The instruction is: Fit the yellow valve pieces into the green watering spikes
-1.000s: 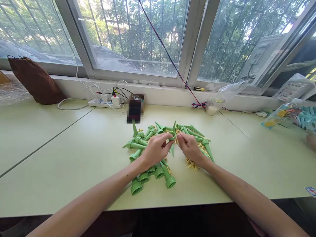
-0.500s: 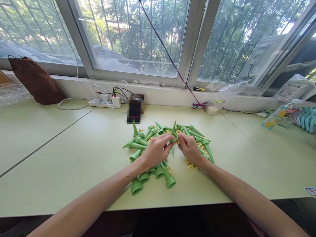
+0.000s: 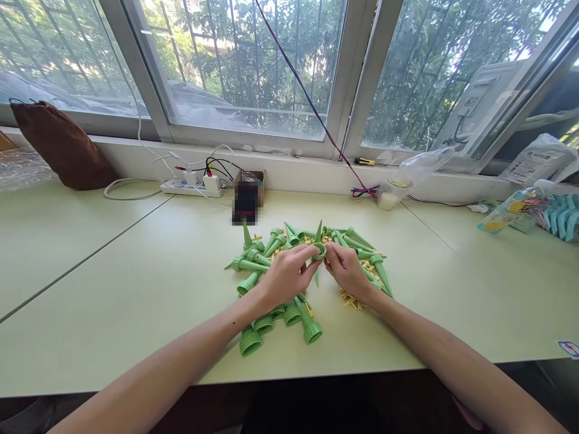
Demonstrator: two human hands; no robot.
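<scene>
Our left hand (image 3: 287, 274) clamps a green, round-mouthed plastic cone (image 3: 321, 252), shifted slightly toward our right hand (image 3: 347, 268) beside it, whose grip we cannot tell; handling seems unfinished.

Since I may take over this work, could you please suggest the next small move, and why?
Perhaps the right hand should ease its pinched fingertips toward the round-mouthed green plastic piece, since the left hand holds that piece with its mouth visible, and the right fingertips are close beside it.
</scene>
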